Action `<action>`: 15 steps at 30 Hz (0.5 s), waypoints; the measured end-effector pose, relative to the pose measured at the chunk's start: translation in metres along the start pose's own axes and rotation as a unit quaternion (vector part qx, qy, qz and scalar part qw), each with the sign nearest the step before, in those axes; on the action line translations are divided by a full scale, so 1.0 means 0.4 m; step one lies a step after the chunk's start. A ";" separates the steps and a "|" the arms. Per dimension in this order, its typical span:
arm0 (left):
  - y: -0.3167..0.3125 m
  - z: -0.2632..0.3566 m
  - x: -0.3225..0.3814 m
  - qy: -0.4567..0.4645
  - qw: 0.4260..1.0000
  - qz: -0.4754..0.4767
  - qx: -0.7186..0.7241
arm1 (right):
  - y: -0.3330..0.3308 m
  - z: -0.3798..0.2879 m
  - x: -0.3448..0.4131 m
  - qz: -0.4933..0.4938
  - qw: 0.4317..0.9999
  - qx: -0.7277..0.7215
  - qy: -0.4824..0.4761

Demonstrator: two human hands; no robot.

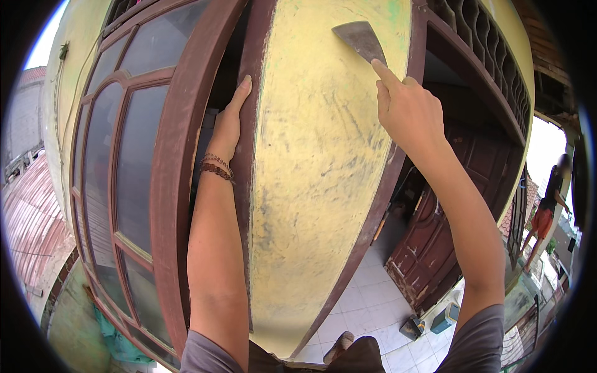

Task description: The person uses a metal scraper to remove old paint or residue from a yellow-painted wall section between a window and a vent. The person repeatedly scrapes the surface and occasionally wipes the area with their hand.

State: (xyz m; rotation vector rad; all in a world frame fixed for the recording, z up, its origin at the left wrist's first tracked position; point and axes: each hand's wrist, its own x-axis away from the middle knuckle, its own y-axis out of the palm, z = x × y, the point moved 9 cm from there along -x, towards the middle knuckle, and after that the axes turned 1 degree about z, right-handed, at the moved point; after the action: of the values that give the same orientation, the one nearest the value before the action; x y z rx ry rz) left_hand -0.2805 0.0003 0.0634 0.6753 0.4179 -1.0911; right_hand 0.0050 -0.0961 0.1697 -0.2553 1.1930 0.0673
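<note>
My right hand (410, 107) grips a putty knife (361, 39), the index finger stretched along its metal blade. The wide blade lies at the upper part of a yellow painted wall (317, 186), which has grey scuffs and greenish patches; whether its edge touches the paint I cannot tell. My left hand (231, 121) is wrapped around the brown wooden window frame (247, 154) at the wall's left side, thumb on the front face and fingers hidden behind. A braided bracelet (217, 168) circles that wrist.
A glazed window sash (172, 186) stands swung out on the left. To the right, a brown panelled door (429, 242) is open above white floor tiles (373, 289). A dark container (412, 328) and a blue-grey box (444, 318) sit on the floor. Another person (545, 210) stands far right.
</note>
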 end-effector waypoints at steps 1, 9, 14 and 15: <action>0.001 -0.003 0.000 -0.001 1.000 -0.004 0.005 | -0.002 -0.001 0.001 0.008 1.000 0.006 -0.002; 0.002 -0.012 -0.005 -0.012 1.000 -0.013 0.010 | 0.012 0.001 0.005 0.010 1.000 0.013 0.000; 0.001 -0.010 -0.004 -0.005 1.000 -0.007 0.005 | -0.026 -0.024 0.011 0.056 0.997 -0.044 -0.017; 0.001 -0.009 -0.003 -0.005 1.000 -0.009 0.006 | -0.012 -0.013 0.011 0.012 0.999 -0.028 0.015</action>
State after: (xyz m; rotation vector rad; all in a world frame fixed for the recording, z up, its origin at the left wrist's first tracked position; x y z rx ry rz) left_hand -0.2804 0.0037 0.0616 0.6771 0.4097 -1.1145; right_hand 0.0029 -0.1023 0.1645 -0.2916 1.2258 0.1175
